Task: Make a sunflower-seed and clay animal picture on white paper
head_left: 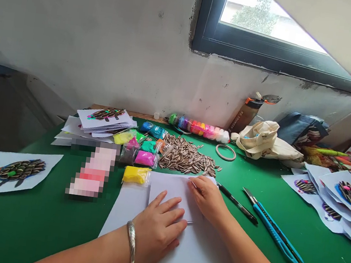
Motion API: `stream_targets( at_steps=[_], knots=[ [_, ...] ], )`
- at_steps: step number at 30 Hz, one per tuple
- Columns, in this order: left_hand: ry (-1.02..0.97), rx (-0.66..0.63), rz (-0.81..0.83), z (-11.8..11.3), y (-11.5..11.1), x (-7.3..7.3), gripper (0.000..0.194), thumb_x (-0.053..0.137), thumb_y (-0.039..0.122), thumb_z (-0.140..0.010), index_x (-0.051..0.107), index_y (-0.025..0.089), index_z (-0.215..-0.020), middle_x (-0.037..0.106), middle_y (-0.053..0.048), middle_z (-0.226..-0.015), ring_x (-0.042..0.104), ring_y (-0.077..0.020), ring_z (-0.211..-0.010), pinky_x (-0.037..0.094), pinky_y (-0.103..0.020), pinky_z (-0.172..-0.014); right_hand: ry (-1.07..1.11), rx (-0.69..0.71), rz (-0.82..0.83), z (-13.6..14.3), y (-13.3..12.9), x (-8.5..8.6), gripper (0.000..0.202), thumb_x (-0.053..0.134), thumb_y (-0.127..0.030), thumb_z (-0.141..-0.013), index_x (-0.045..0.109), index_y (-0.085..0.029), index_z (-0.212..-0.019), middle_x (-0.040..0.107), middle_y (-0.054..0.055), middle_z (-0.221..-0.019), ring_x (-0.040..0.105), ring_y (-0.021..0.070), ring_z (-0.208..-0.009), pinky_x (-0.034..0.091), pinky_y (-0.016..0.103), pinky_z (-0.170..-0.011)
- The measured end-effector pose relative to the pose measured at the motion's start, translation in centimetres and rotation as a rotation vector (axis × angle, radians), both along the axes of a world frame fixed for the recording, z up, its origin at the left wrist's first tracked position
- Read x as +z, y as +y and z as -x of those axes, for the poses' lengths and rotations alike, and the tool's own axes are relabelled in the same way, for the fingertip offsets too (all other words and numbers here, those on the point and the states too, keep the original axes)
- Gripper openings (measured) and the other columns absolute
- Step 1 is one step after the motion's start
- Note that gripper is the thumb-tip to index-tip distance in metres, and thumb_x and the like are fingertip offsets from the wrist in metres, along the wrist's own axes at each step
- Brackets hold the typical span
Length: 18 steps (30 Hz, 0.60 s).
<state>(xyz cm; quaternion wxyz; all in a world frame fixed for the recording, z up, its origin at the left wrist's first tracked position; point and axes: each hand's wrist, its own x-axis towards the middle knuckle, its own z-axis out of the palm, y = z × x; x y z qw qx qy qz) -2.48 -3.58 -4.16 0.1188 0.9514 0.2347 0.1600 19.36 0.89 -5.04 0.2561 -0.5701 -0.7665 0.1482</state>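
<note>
A smaller white paper (169,189), which looks folded, lies over a larger white sheet (122,211) on the green table. My left hand (159,228), with a silver bangle on the wrist, rests flat on the papers, fingers spread. At the small paper's upper right edge is my right hand (207,196), its fingers curled together on that paper; the thumb is mostly hidden. Just right of this hand lies a black pen (238,204). Farther right is a blue utility knife (272,228) with its blade out.
Sunflower seeds (185,154) are heaped behind the paper, beside several clay packets (135,175). Seed-decorated pictures lie left (11,172) and right (345,192). A tape ring (225,152), cloth bag (259,136) and bottle (245,115) stand toward the wall.
</note>
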Motion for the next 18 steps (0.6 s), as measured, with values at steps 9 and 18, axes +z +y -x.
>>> stream_targets(
  at_steps=[9,18],
  knots=[
    [-0.094,-0.026,-0.132,0.0,-0.1,-0.5,0.030,0.042,0.015,-0.094,0.057,0.018,-0.120,0.065,-0.011,-0.126,0.044,-0.0302,-0.135,0.024,-0.061,-0.115,0.161,-0.033,-0.062,-0.2,0.2,-0.8,0.043,0.040,-0.043,-0.099,0.062,-0.024,-0.131,0.060,0.010,-0.134,0.054,0.0247,-0.124,0.042,0.044,-0.107],
    [-0.119,-0.111,-0.159,-0.6,-1.3,1.1,0.023,0.044,0.017,-0.096,0.060,0.017,-0.113,0.071,-0.009,-0.116,0.054,-0.0256,-0.125,0.032,-0.049,-0.115,0.277,-0.059,-0.048,-0.2,0.2,-0.5,0.046,0.036,-0.048,-0.100,0.067,-0.024,-0.123,0.064,0.009,-0.128,0.054,0.0239,-0.125,0.041,0.044,-0.109]
  ],
)
